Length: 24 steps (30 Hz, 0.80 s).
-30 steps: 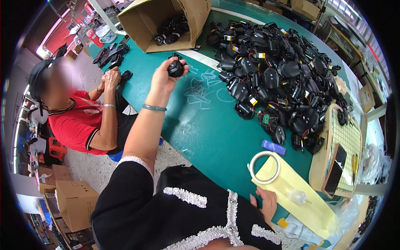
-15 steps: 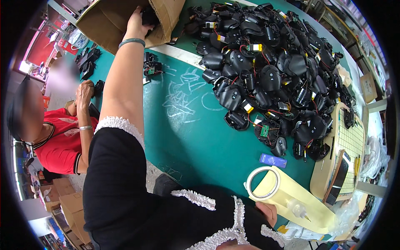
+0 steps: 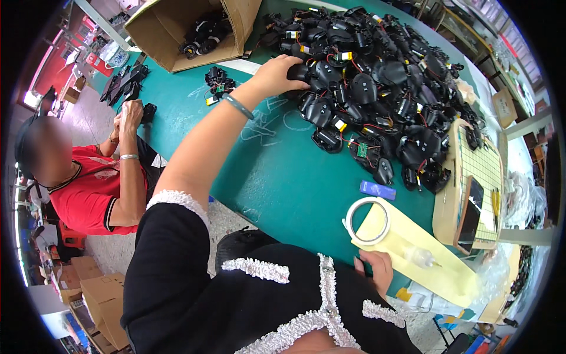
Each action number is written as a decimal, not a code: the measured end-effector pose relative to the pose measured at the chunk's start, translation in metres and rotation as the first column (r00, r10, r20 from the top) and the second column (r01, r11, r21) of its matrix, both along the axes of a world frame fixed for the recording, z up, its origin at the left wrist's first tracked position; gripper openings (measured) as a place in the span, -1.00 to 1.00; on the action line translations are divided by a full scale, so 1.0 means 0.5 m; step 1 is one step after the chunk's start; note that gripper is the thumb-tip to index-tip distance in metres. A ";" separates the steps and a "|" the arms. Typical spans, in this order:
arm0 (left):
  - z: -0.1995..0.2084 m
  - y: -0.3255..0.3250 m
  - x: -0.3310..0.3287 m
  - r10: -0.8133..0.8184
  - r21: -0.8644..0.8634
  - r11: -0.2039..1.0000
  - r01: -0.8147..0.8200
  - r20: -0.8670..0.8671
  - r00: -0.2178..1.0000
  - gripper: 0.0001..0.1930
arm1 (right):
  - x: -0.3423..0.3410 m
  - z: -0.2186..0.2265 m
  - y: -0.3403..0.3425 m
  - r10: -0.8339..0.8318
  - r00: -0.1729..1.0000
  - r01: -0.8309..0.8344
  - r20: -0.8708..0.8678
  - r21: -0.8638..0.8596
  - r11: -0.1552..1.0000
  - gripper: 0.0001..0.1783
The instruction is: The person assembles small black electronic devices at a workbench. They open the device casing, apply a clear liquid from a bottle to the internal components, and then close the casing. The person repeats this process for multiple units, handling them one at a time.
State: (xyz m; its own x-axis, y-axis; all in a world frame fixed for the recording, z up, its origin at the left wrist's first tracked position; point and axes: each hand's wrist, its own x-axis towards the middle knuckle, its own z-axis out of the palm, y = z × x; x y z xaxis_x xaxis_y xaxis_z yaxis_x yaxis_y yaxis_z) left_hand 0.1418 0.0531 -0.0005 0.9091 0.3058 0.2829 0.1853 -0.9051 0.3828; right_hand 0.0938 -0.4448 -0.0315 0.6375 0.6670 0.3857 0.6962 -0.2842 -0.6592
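Observation:
My left hand (image 3: 277, 76) reaches over the green table to the left edge of a large pile of black plastic housings (image 3: 359, 88). Its thumb and fingers close around one rounded black housing (image 3: 299, 72), still against the pile. Small batteries, red wires and bits of green circuit board show among the pieces. My right hand (image 3: 377, 270) rests low at the near table edge, beside a roll of white tape (image 3: 348, 221) and a yellow sheet (image 3: 407, 239). Its thumb stands apart from the loosely bent fingers, and nothing shows in it.
An open cardboard box (image 3: 171, 44) with black parts inside stands far left. One loose part with a circuit board (image 3: 218, 82) lies near it. A blue small box (image 3: 377, 189), a clear bottle (image 3: 420, 256) and a phone (image 3: 470, 212) lie right. A co-worker in red (image 3: 97, 194) sits left.
My left hand has come out of the cardboard box, moved right and closed on a housing in the pile. Black parts now show inside the box. More of my right hand is visible.

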 end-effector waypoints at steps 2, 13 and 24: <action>0.020 -0.016 0.003 0.065 0.035 0.997 -0.067 0.040 0.997 -0.34 | 0.002 0.004 0.002 0.024 0.998 -0.024 0.065 0.005 1.000 -0.67; 0.182 -0.193 -0.119 0.239 -0.957 0.194 0.214 0.258 0.936 -0.59 | -0.004 0.017 0.000 0.097 0.993 -0.101 0.062 0.075 0.992 -0.82; 0.092 -0.543 -0.300 -0.045 -0.945 -0.313 0.094 0.114 0.992 -0.50 | -0.010 0.072 0.096 0.321 0.914 -0.243 -0.248 0.298 0.923 -0.12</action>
State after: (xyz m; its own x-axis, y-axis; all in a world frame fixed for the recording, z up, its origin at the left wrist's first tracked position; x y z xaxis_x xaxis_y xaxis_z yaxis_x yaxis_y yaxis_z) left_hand -0.0081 -0.2186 0.0458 0.9532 0.1316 -0.2723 0.1288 0.6380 0.7592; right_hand 0.0889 -0.3968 0.0044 0.5457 0.7384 0.3962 0.4919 0.1005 -0.8648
